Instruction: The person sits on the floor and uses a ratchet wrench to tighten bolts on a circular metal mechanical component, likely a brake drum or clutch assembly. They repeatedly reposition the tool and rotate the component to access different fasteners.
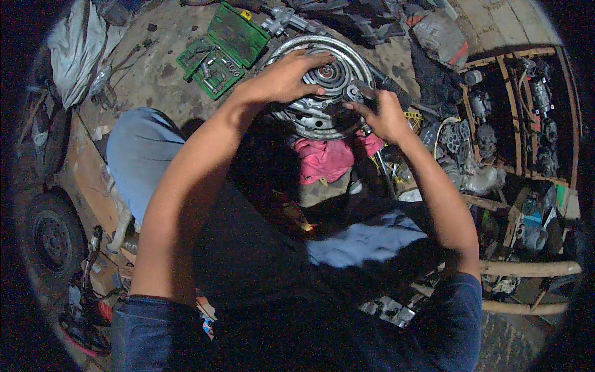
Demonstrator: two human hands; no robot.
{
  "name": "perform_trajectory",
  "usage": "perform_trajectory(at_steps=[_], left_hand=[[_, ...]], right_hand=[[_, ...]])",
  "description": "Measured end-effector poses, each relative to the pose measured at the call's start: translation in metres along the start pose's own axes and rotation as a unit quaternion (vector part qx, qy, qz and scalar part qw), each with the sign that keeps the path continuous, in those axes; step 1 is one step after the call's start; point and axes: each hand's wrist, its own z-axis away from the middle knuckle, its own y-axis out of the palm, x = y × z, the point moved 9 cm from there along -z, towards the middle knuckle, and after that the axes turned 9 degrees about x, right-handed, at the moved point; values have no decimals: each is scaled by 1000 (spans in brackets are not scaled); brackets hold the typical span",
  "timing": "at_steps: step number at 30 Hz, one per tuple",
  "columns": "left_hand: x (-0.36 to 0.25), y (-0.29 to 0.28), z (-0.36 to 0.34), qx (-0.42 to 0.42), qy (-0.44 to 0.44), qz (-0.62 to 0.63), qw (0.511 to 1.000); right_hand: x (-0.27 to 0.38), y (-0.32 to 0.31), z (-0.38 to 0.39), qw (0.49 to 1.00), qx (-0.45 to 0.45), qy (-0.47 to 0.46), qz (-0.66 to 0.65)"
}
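Observation:
A silver steel wheel rim [299,129] lies on the ground in front of me. A dark, ringed round metal part [334,79] sits on its middle. My left hand [288,75] rests over the left side of that part, with fingers stretched and thumb apart. At the rim's right side my right hand [387,116] is closed, thumb and forefinger around a round-headed metal piece [354,93]. Whether that piece is a tool or a loose part I cannot tell. Pink cloth [323,162] lies against the rim's near edge.
An open green socket case [214,92] with loose sockets lies left of the rim. Beyond it is a metal mechanical part [286,22]. A wooden rack [516,115] with metal parts stands at the right, a wheel with tire [52,234] at the far left.

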Motion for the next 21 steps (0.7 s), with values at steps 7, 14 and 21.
perform_trajectory(at_steps=[7,14,21], left_hand=[[-2,0,-3,-5,11,4,1000],[-3,-3,3,-24,20,5,999],[-3,-2,-1,-19,15,11,1000]], right_hand=[[3,-12,-7,990,28,-113,77],[11,-7,2,996,13,78,-42],[10,-14,-8,960,-52,-173,216]])
